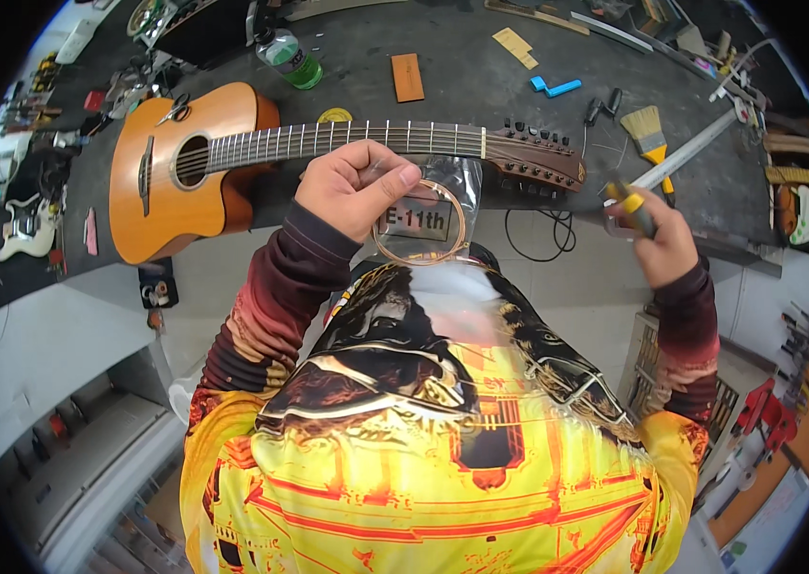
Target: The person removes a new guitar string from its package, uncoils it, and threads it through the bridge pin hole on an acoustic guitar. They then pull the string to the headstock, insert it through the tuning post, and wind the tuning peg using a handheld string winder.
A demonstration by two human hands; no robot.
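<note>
Presently pinching wire coil (463,222), overlapping clear bag (468,176), in narrow grip of left hand (352,187), nearside of guitar (280,143); clutching blurred yellow-and-dark tool (632,203) in right hand (664,244); judging light, kink-free handling best.

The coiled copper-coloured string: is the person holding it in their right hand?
No, the left hand holds the coiled string, while the right hand grips a yellow-and-dark tool.

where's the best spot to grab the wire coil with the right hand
Probably the wire coil's right-hand arc, coming from the right: the left hand pinches near the ring's top left, leaving that side free of fingers. A light pinch across the thin ring should suit. The right hand would likely need to release its yellow-and-black tool first.
</note>
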